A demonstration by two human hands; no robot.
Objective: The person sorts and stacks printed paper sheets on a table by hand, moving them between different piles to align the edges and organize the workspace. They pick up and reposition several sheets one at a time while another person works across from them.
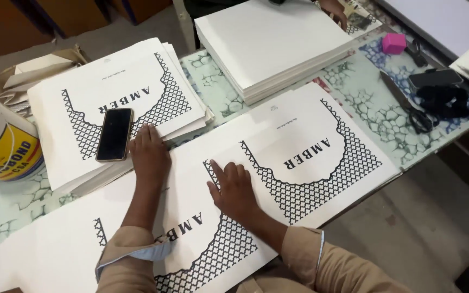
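Both hands lie flat, fingers spread, gripping nothing. The left hand and right hand press on the near printed sheet beside a phone.

A black phone lies face up on a stack of printed sheets at the left of the desk, which has a pale green crackle pattern. A large white and yellow tub stands at the far left edge. A thick pile of plain white sheets sits at the top centre. To the right lie a small pink block, black scissors, a second dark phone and a bundled black strap. A cardboard box of folded paper stands behind the left stack.
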